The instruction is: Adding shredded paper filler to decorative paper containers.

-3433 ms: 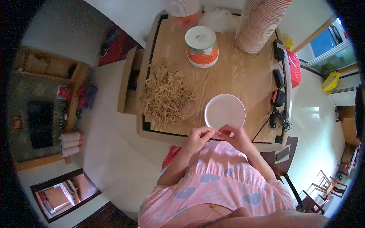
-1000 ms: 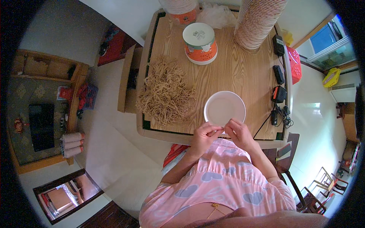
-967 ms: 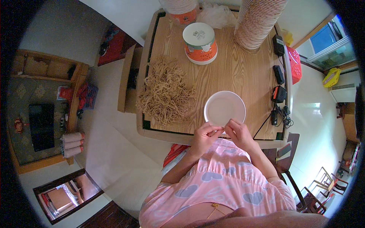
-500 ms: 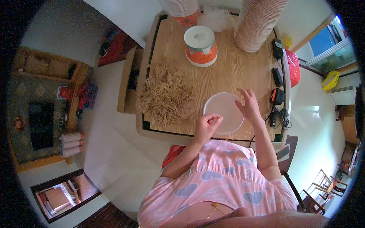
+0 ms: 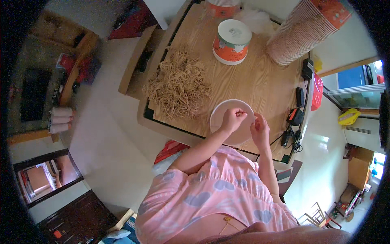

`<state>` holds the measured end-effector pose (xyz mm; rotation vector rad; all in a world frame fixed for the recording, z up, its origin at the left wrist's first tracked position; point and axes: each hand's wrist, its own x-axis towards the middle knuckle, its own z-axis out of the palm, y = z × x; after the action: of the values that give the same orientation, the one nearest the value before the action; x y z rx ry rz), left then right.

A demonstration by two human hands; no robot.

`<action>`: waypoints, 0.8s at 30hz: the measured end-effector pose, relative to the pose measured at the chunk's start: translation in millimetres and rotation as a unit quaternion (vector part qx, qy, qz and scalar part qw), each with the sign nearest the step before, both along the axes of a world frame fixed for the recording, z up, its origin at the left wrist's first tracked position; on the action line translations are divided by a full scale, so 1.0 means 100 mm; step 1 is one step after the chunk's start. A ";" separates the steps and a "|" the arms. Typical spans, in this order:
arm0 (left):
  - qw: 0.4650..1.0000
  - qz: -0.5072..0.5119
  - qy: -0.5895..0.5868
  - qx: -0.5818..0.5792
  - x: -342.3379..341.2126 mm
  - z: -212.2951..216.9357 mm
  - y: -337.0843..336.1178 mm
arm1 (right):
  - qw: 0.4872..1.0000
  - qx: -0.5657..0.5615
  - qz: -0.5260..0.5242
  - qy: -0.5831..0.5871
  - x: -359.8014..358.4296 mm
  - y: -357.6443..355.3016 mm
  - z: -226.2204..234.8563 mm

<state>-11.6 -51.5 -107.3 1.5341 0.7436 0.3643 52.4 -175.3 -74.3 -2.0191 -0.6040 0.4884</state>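
A round white paper bowl (image 5: 217, 118) sits near the table's front edge, directly under my hands. My left hand (image 5: 233, 120) is over its opening, fingers bent in and pinched together; whatever is between them is too small to make out. Beside the bowl's right rim my right hand (image 5: 260, 130) has its fingers curled together, and their contents are hidden. Left of the bowl lies a loose heap of tan, crinkled paper-like strands (image 5: 180, 87). An orange, green and white paper tub (image 5: 230, 45) stands upside down farther back.
A tall leaning stack of paper tubs (image 5: 300, 34) stands at the back right; another stack (image 5: 223, 6) is at the far edge. Crumpled clear plastic (image 5: 254, 19) lies between them. Black adapters (image 5: 295, 117) and cables line the right edge. A cardboard box (image 5: 138, 67) is beyond the left edge.
My left hand has moved up and right over the bowl. My right hand, spread before, has come down to the rim with its fingers curled in. The whole view has tilted.
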 end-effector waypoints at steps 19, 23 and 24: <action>1.000 -0.015 0.003 -0.005 0.06 -0.19 -0.10 | 0.999 -0.037 0.016 0.027 0.01 -0.02 0.05; 0.999 -0.017 0.019 0.020 0.08 -0.10 -0.08 | 0.985 0.055 -0.007 0.166 0.06 -0.02 0.05; 0.999 -0.014 0.015 0.030 0.08 -0.08 -0.07 | 0.985 0.055 -0.006 0.165 0.09 -0.04 0.04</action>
<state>-3.4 -58.9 -115.7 1.6075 0.7392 0.3466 61.6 -178.8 -70.6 -1.7843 -0.4059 0.7476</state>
